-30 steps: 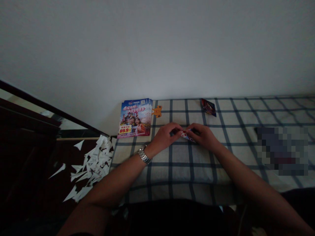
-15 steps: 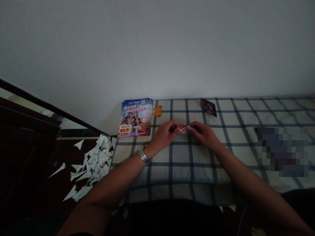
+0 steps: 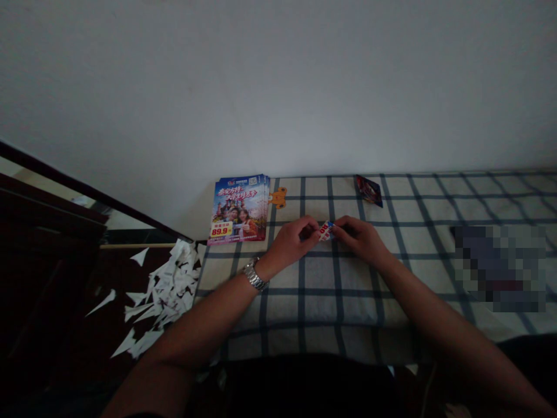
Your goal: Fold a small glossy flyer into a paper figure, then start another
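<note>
A small folded piece of printed paper (image 3: pixel 326 231), white with red letters and some blue, is held between my two hands above the checked cloth. My left hand (image 3: pixel 299 237), with a metal watch on its wrist, pinches the paper's left side. Its right side is pinched by my right hand (image 3: pixel 357 237). To the left of my hands lies a stack of colourful flyers (image 3: pixel 238 209) marked 89.9. Beyond my right hand, near the wall, rests a dark folded printed paper (image 3: pixel 369 190).
The checked cloth (image 3: pixel 317 290) covers a surface that runs along a pale wall (image 3: pixel 304 87). Many white folded paper pieces (image 3: pixel 172 290) lie heaped on the dark floor at left. A blurred dark object (image 3: pixel 498 270) is at the right. An orange bear figure (image 3: pixel 278 198) shows beside the flyers.
The small paper has turned slightly between my fingers and shows more of its printed face. My left hand has shifted a little. The flyers and the other paper stay put.
</note>
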A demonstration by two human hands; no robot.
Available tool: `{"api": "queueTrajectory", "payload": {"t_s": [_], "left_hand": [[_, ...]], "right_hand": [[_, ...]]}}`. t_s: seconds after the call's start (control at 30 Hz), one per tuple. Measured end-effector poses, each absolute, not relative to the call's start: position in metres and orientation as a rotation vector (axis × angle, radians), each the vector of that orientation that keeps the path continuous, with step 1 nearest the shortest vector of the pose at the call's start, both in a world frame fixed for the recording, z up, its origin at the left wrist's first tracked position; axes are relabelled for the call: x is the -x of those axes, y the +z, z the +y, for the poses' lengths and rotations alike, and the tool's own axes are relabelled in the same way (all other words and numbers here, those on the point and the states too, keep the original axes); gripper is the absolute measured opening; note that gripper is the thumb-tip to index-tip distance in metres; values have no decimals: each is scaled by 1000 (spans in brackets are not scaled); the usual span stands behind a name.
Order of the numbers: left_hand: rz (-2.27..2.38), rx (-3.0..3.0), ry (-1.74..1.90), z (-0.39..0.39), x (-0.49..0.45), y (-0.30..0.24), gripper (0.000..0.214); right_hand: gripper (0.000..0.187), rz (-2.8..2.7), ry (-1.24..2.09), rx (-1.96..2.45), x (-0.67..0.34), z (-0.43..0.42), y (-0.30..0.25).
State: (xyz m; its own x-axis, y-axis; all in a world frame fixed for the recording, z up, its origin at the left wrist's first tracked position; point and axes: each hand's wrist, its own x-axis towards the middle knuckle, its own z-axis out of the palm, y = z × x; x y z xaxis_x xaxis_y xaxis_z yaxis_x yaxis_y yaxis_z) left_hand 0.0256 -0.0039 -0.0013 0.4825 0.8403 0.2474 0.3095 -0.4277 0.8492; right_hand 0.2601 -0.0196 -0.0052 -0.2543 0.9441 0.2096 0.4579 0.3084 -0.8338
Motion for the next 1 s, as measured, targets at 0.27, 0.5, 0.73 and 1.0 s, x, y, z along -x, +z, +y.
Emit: {"api": "queueTrajectory", "payload": {"t_s": [0.27, 0.5, 0.73, 1.0], "left_hand": [[904, -1962, 954, -3, -25, -4, 23], [911, -1987, 918, -1, -25, -4, 15], [961, -1881, 1025, 0, -24, -5, 21], [998, -1866, 1098, 2, -22, -6, 23]], "right_hand": [[31, -1984, 847, 1172, -258, -22, 0], [32, -1989, 848, 1194, -256, -23, 1], [33, -1788, 966, 1215, -258, -23, 0], [35, -1658, 1034, 1219, -259, -21, -6]]}}
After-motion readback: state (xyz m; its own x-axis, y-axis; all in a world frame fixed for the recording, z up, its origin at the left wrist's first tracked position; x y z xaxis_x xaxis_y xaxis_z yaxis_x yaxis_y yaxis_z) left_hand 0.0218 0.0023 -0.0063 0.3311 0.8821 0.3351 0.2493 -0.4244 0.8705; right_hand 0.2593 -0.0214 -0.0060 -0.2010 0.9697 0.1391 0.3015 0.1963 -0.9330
